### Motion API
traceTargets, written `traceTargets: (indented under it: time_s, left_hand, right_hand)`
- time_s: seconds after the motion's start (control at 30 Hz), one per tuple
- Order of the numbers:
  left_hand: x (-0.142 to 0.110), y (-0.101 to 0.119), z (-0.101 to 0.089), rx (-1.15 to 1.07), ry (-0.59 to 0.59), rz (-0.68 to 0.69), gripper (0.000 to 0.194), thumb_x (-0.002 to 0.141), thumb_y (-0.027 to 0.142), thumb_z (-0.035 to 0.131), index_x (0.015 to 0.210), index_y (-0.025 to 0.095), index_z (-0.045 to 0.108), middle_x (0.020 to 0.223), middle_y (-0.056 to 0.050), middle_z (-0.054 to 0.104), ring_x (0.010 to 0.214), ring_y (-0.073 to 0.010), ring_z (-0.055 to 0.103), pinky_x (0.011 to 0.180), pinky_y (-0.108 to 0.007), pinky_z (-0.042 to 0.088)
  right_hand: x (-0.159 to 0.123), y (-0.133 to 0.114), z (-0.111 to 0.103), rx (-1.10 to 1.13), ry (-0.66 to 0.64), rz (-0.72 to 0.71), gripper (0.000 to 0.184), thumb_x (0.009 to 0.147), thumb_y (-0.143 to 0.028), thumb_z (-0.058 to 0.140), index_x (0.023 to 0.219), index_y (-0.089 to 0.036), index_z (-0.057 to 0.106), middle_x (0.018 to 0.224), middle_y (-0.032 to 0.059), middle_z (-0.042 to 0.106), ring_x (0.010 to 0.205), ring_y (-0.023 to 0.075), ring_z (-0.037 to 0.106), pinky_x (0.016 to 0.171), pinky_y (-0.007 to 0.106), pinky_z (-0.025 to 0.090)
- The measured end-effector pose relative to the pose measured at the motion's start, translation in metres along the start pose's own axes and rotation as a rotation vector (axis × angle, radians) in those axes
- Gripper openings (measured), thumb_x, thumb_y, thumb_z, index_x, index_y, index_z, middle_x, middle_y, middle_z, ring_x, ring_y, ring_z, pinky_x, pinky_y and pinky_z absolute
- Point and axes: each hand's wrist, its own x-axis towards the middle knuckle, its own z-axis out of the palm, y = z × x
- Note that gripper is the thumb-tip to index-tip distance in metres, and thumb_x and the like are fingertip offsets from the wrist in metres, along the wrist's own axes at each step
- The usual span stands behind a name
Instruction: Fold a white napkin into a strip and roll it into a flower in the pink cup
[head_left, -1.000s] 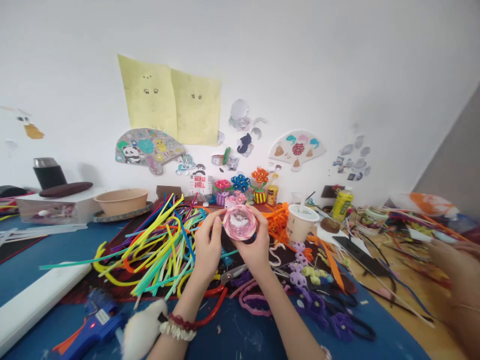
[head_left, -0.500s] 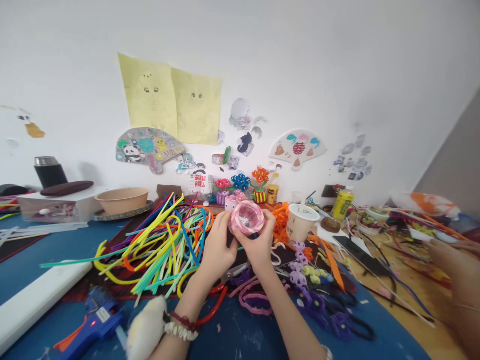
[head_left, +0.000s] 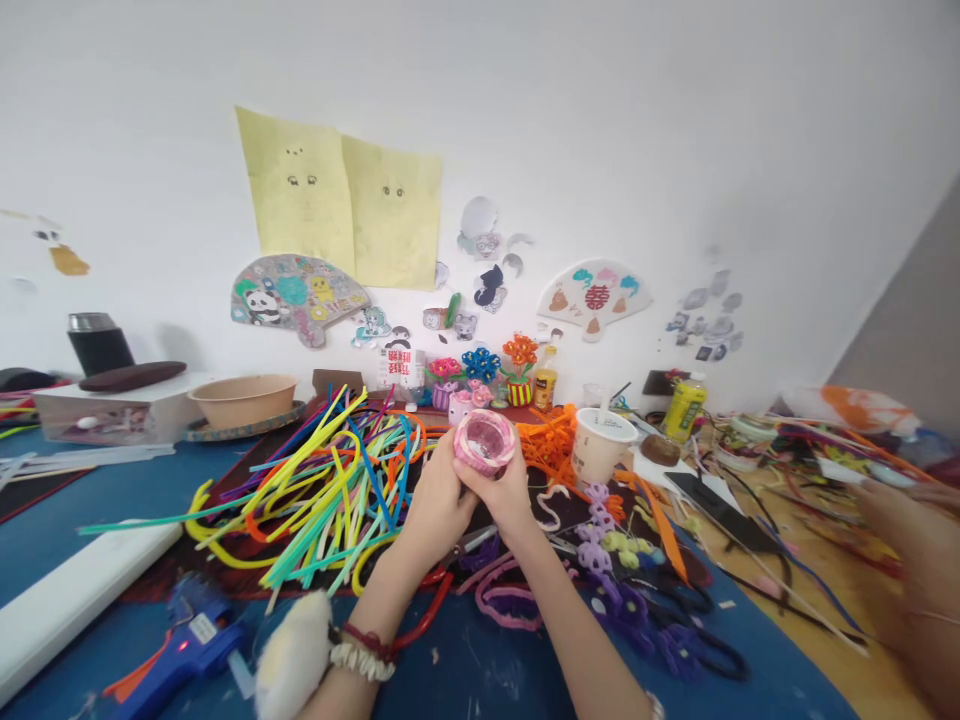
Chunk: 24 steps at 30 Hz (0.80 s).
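Between my two hands is a small round pink-and-white cup (head_left: 480, 462), its open top tilted toward me so the hollow inside shows. My left hand (head_left: 439, 492) grips it from the left, and my right hand (head_left: 504, 490) closes on its right side, with the thumbs meeting below. The cup looks wrapped in fuzzy pipe cleaner. Under my wrists lie scissors, partly hidden, and purple-pink pipe cleaner loops (head_left: 508, 612). A heap of coloured pipe cleaners (head_left: 330, 490) spreads left of my hands.
A blue glue gun (head_left: 191, 645) with a red light lies front left, near a white plush (head_left: 294, 655). A lidded paper cup (head_left: 602, 445) with a straw stands right of my hands. Small flower pots (head_left: 519, 372) line the wall. Another person's hand (head_left: 896, 535) is at far right.
My hands have brought the pink cup slightly left and down, and its opening has turned a little. The other person's hand has shifted only slightly.
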Motion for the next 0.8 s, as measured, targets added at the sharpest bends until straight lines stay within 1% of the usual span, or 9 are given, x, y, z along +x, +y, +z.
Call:
traceTargets:
  time_s: [0.1,0.27,0.43,0.5,0.57,0.67,0.73,0.8]
  left_hand:
    - [0.000,0.000,-0.001,0.025,0.007,0.005,0.057,0.089,0.016,0.048,0.144,0.018,0.033,0.145,-0.015,0.046,0.135,-0.0251,0.043,0.112,-0.047,0.037]
    - [0.001,0.003,-0.005,0.072,0.025,0.030,0.051,0.091,0.019,0.048,0.141,0.018,0.038,0.140,-0.014,0.051,0.130,-0.0246,0.049,0.109,-0.045,0.041]
    - [0.003,0.007,-0.008,0.111,0.047,0.081,0.048,0.093,0.021,0.045,0.140,0.019,0.037,0.141,-0.013,0.051,0.131,-0.0219,0.048,0.111,-0.042,0.040]
    - [0.003,0.007,-0.008,0.132,0.055,0.104,0.048,0.094,0.022,0.044,0.141,0.019,0.036,0.143,-0.013,0.050,0.133,-0.0221,0.046,0.111,-0.042,0.040]
    - [0.002,0.005,-0.007,0.160,0.069,0.125,0.050,0.095,0.024,0.046,0.143,0.019,0.034,0.145,-0.015,0.047,0.136,-0.0243,0.043,0.112,-0.045,0.039]
    - [-0.001,0.002,-0.005,0.207,0.098,0.158,0.056,0.095,0.028,0.047,0.147,0.019,0.028,0.152,-0.018,0.039,0.142,-0.0275,0.036,0.114,-0.049,0.036]
    - [-0.003,0.001,-0.004,0.231,0.115,0.178,0.058,0.096,0.029,0.046,0.149,0.021,0.024,0.154,-0.017,0.036,0.143,-0.0275,0.034,0.115,-0.050,0.035]
    - [-0.004,0.001,-0.004,0.249,0.127,0.190,0.059,0.097,0.029,0.045,0.151,0.023,0.021,0.154,-0.016,0.036,0.143,-0.0270,0.035,0.114,-0.050,0.036]
  right_hand:
    - [0.000,-0.004,0.000,-0.014,-0.003,-0.045,0.070,0.068,-0.034,0.080,0.128,-0.021,0.048,0.126,0.0097,0.060,0.115,0.0242,0.059,0.101,0.042,0.046]
    - [-0.001,-0.006,-0.003,-0.083,0.029,-0.125,0.071,0.067,-0.028,0.081,0.130,-0.023,0.048,0.128,0.0088,0.057,0.120,0.0247,0.055,0.107,0.043,0.040]
    - [-0.003,-0.009,-0.003,-0.115,0.036,-0.195,0.072,0.067,-0.028,0.081,0.131,-0.023,0.047,0.127,0.0093,0.058,0.117,0.0253,0.057,0.105,0.044,0.043]
    - [-0.004,-0.013,-0.003,-0.126,0.048,-0.223,0.072,0.067,-0.028,0.080,0.131,-0.023,0.046,0.128,0.0099,0.057,0.118,0.0260,0.057,0.105,0.046,0.043]
    - [-0.004,-0.018,-0.003,-0.150,0.060,-0.283,0.071,0.068,-0.026,0.079,0.131,-0.023,0.046,0.130,0.0108,0.055,0.121,0.0274,0.055,0.106,0.048,0.042]
    - [-0.006,-0.026,-0.004,-0.216,0.072,-0.425,0.072,0.069,-0.023,0.078,0.133,-0.025,0.044,0.133,0.0113,0.053,0.125,0.0299,0.052,0.107,0.053,0.041]
    - [-0.006,-0.029,-0.005,-0.250,0.073,-0.499,0.073,0.069,-0.023,0.077,0.134,-0.027,0.043,0.134,0.0111,0.052,0.127,0.0311,0.050,0.107,0.056,0.041]
    - [-0.006,-0.031,-0.006,-0.265,0.068,-0.537,0.075,0.069,-0.023,0.076,0.135,-0.028,0.042,0.134,0.0108,0.052,0.128,0.0316,0.050,0.107,0.058,0.041]
